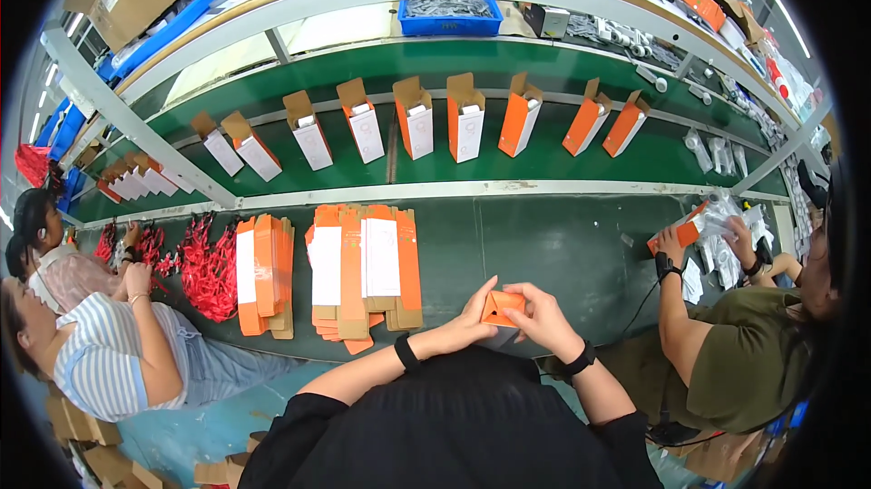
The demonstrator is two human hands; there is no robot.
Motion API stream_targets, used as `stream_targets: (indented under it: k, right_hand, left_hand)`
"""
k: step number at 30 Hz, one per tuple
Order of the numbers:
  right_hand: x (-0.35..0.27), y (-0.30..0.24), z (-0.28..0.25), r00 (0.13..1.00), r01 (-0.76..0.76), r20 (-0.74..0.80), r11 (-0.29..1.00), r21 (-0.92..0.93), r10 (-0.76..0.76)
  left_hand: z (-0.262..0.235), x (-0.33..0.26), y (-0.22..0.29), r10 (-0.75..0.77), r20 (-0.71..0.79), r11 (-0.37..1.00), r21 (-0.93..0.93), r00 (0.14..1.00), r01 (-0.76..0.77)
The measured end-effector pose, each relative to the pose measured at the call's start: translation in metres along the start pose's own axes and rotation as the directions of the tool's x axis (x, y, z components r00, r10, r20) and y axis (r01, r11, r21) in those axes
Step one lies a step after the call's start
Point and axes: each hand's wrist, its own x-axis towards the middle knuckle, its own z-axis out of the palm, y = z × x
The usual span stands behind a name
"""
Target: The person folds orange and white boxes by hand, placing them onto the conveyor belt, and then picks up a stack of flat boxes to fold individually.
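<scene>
Both of my hands are closed around a small orange box (pixel 501 308), close in front of my body. My left hand (pixel 474 318) grips its left side, and my right hand (pixel 544 315) has its fingers on the right and upper face. An orange end with a dark notch faces up; the rest of the box is mostly hidden by my hands. Left of my hands, flat orange-and-white folded cartons (pixel 379 258) lie in overlapping stacks on the dark green table (pixel 544 239). Another pile of flat cartons (pixel 265 271) lies farther left.
Several upright orange-and-white boxes (pixel 415 126) with open brown flaps stand in a row on the green belt (pixel 345 158) beyond the table. Red corded items (pixel 207 267) are heaped at left. A co-worker at right holds an orange box (pixel 680 229); two people sit at left. A blue bin (pixel 451 24) stands behind.
</scene>
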Motion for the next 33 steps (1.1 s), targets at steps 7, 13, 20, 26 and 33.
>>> stream_targets:
  k: [7,13,20,26,33]
  right_hand:
    - [0.008,0.028,-0.005,0.949,0.281,0.101,0.658,-0.699,-0.298]
    - [0.003,0.021,-0.030,0.942,0.336,0.216,0.684,-0.648,-0.257]
    - [0.002,0.008,-0.057,0.911,-0.312,0.305,0.948,0.063,0.279]
    - [0.017,0.071,-0.042,0.904,-0.411,0.388,0.612,0.676,0.179]
    - [0.073,0.193,-0.078,0.875,0.150,-0.467,0.840,0.521,0.133]
  left_hand:
    - [0.004,0.010,0.003,0.075,0.179,0.912,0.385,0.981,-0.139]
    - [0.016,0.016,0.001,0.091,0.223,0.945,0.287,0.970,-0.155]
    - [0.024,0.021,0.020,0.232,0.051,0.823,0.522,0.971,-0.225]
    - [0.030,0.036,0.012,0.564,0.536,0.069,0.727,0.628,-0.683]
    - [-0.039,0.041,-0.039,0.323,-0.632,0.212,0.774,0.705,0.597]
